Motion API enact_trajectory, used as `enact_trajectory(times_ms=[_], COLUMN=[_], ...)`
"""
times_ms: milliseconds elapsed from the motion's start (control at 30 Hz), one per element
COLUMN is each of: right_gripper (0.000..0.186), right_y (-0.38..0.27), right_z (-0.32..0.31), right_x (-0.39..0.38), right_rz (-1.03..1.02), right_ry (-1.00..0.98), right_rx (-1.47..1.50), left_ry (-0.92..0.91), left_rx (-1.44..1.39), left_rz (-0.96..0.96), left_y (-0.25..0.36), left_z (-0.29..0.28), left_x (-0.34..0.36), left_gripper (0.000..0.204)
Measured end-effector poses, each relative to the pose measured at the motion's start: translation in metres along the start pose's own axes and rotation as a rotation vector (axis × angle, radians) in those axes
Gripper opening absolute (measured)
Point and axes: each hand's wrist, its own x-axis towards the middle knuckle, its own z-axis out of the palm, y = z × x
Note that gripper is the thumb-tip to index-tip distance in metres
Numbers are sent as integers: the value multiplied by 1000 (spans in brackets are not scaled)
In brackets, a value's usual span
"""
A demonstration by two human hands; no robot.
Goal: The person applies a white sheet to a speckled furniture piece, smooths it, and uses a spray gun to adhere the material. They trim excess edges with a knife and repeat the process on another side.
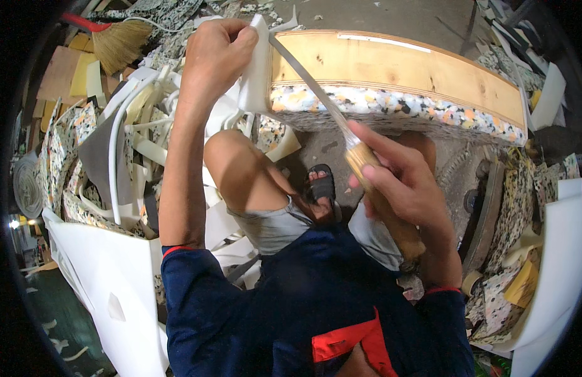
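My left hand grips the top of an upright white foam piece at the left end of a long plywood frame, which has speckled multicoloured foam along its near side. My right hand holds a long knife by its wooden handle. The blade slants up to the left, its tip by the top of the white foam, just right of my left hand.
White and speckled foam offcuts pile up left of my legs. A straw broom lies upper left. Large white foam sheets flank me, with more scraps at right. My sandalled foot rests on the concrete floor.
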Motion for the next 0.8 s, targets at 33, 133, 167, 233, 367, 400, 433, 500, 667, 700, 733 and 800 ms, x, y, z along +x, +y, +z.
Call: enact_trajectory(times_ms=[33,133,167,233,367,400,433,500,667,700,733,800], right_gripper=[55,55,54,54,53,54,54,54,55,56,56,58], right_y=[-1,-2,-1,2,6,5,5,2,4,5,6,6], right_z=[-1,-7,-9,-11,-18,-21,-24,-34,-53,-55,-57,-61], right_x=[-10,-19,-17,-2,18,15,9,-6,-16,-10,-5,7], right_rz=[7,21,39,-6,-83,-21,-25,2,-86,-176,-132,-101], right_ry=[-5,-20,-16,-40,-99,-76,-100,-148,-184,-213,-204,-235], right_rx=[-24,-58,-65,-8,8,-29,-35,-39,-202,-244,-254,-253], left_ry=[3,13,17,25,52,70,87,78,20,27,36,46], left_rx=[20,11,8,5,13,13,8,-15,-168,-172,-175,-60], left_rz=[19,22,16,13,13,10,14,14,-49,-60,-71,-52], left_y=[-1,0,1,4,5,4,3,-1,-1,1,4,11], left_z=[-1,0,0,2,2,2,2,1,-4,-5,-6,-10], left_x=[0,-1,-2,-3,-5,-4,-4,-3,-11,-15,-19,-30], left_gripper=[37,37,37,37,37,37,38,39,39,41,43,43])
